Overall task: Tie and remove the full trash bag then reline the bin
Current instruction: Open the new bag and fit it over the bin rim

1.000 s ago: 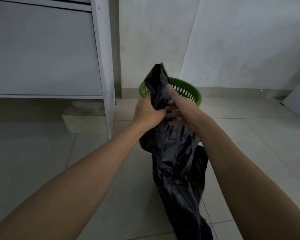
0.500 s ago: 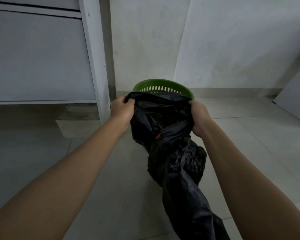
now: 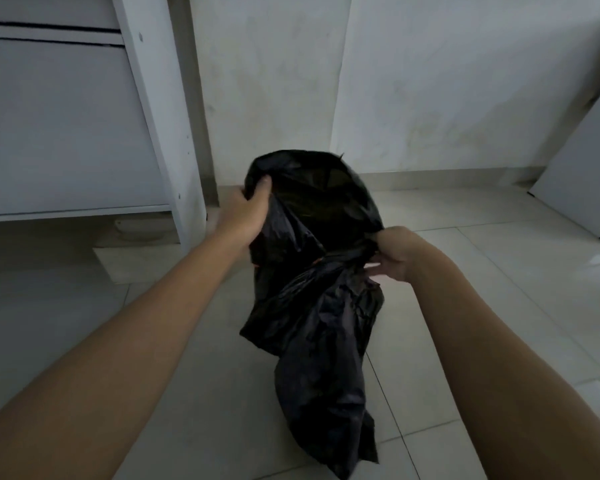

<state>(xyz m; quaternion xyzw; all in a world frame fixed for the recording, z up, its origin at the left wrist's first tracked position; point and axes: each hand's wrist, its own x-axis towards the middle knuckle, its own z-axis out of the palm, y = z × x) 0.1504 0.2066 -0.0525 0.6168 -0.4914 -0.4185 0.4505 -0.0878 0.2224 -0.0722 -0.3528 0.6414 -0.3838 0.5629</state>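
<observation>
— What's nearest in my view?

— The tail of the black trash bag [image 3: 321,393], trailing down onto the tiled floor [image 3: 187,393] between my two forearms.

— And the rest of the bag against my hands?

— It rises from the floor to a wide open mouth, held up in front of the wall [image 3: 274,81]. My right hand [image 3: 394,252] is at the bag's right side, about midway up, fingers pinched on a bunched fold of plastic. My left hand [image 3: 248,211] is farther out and higher, closed on the left edge of the mouth, thumb pressed inside the rim.

— The bin?

— I can't see it; the spread bag covers that spot. A white cabinet [image 3: 66,133] stands at far left.
</observation>
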